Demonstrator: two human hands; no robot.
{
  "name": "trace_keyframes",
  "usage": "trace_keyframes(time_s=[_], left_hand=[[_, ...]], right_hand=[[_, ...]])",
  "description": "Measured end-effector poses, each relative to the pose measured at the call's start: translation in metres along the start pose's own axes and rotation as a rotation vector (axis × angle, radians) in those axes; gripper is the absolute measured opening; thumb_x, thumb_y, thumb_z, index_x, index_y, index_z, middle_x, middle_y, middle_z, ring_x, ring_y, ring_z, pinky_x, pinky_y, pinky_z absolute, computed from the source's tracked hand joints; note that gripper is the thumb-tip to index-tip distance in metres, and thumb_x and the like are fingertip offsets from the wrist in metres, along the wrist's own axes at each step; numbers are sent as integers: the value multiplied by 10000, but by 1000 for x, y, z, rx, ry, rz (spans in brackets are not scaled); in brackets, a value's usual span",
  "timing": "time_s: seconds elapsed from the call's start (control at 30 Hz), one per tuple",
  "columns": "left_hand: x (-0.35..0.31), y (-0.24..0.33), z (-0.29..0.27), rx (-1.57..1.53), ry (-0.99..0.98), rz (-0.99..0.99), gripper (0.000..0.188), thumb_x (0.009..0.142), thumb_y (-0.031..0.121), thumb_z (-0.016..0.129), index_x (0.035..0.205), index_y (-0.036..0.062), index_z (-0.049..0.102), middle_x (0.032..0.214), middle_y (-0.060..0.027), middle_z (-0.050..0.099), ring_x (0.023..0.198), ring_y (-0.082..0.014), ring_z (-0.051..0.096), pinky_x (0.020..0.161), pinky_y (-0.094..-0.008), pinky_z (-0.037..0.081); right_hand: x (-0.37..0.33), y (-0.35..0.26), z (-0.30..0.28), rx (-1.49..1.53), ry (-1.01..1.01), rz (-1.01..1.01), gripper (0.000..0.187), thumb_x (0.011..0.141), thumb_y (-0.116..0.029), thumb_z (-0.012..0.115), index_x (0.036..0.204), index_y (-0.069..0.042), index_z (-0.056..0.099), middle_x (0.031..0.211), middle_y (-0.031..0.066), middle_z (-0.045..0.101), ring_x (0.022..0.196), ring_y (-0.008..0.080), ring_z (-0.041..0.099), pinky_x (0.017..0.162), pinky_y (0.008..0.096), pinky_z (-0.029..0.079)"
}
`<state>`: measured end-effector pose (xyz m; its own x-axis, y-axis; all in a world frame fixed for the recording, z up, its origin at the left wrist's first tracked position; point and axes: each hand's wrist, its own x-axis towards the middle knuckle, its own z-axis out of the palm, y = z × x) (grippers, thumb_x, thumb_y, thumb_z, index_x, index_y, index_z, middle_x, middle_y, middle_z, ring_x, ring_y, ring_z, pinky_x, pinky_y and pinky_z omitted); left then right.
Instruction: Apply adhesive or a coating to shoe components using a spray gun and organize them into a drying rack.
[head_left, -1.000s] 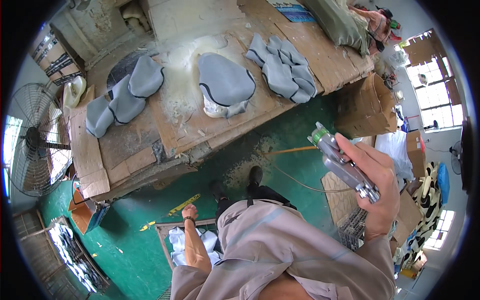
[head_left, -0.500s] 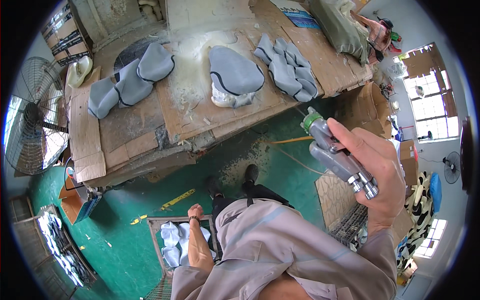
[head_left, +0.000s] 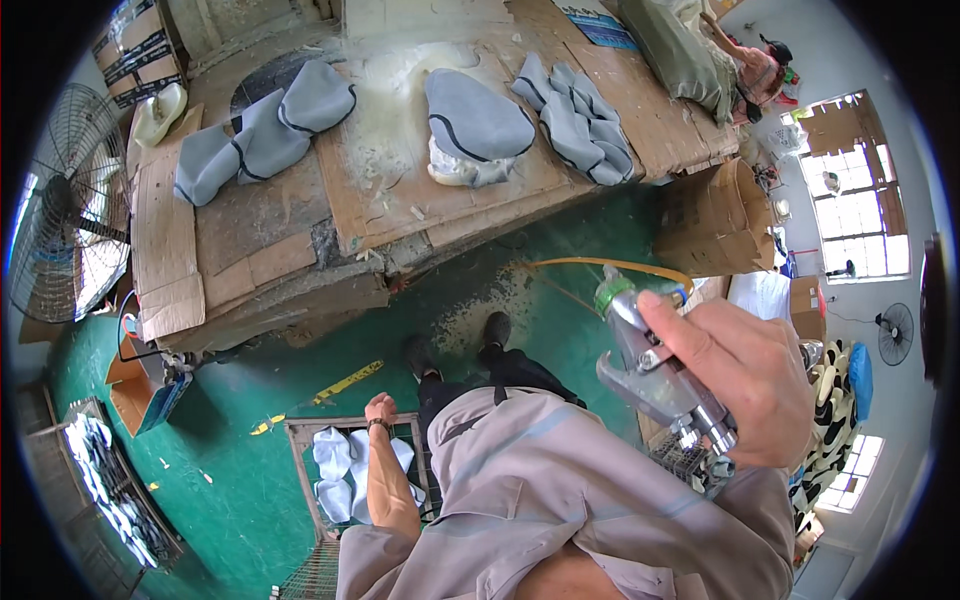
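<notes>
Silvery metal spray gun (head_left: 655, 370) with a green ring, gripped in the right hand (head_left: 745, 375), its fingers wrapped around the body, above the green floor (head_left: 230, 500) off the front edge of a cardboard-covered table (head_left: 165, 280). Near that edge's middle, a grey cover (head_left: 470, 115) with black trim rests on a whitish lump (head_left: 460, 172); more grey pieces lie toward the table's left and right ends. Fingers of the left hand (head_left: 380, 408) curl into a loose fist by the far edge of a frame (head_left: 301, 470) bearing pale blue pieces (head_left: 333, 450).
</notes>
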<state>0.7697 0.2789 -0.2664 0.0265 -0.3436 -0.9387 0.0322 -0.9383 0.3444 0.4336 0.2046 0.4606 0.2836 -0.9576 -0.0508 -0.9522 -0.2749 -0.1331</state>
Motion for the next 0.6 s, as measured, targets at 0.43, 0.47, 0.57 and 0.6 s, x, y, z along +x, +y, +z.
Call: trace_keyframes(time_s=[0.43,0.47,0.57,0.6], left_hand=[[9,4,16,75,43,-7,317,913,95,620,1228,108,659,950,-78,715,805,-253,688,715,-527,570],[9,3,19,68,46,-8,310,921,84,594,1223,111,660,947,-83,713,796,-261,684,711,-546,563],[3,6,30,62,60,-5,307,933,73,555,1218,115,659,946,-91,710,789,-267,681,701,-551,559],[-1,9,36,70,94,-46,308,938,73,541,1219,115,659,949,-93,710,792,-264,682,696,-537,561]], right_hand=[[-67,47,9,80,-18,91,633,710,-70,732,1321,42,611,756,64,583,616,207,589,456,347,444],[-72,56,11,86,-8,88,633,710,-70,732,1321,42,611,756,64,583,616,207,589,456,347,444],[-86,85,20,155,117,117,657,710,-79,730,1339,51,592,796,81,622,634,224,611,482,352,472],[-91,97,21,236,108,104,664,713,-90,729,1346,49,586,806,91,632,640,235,619,503,357,486]])
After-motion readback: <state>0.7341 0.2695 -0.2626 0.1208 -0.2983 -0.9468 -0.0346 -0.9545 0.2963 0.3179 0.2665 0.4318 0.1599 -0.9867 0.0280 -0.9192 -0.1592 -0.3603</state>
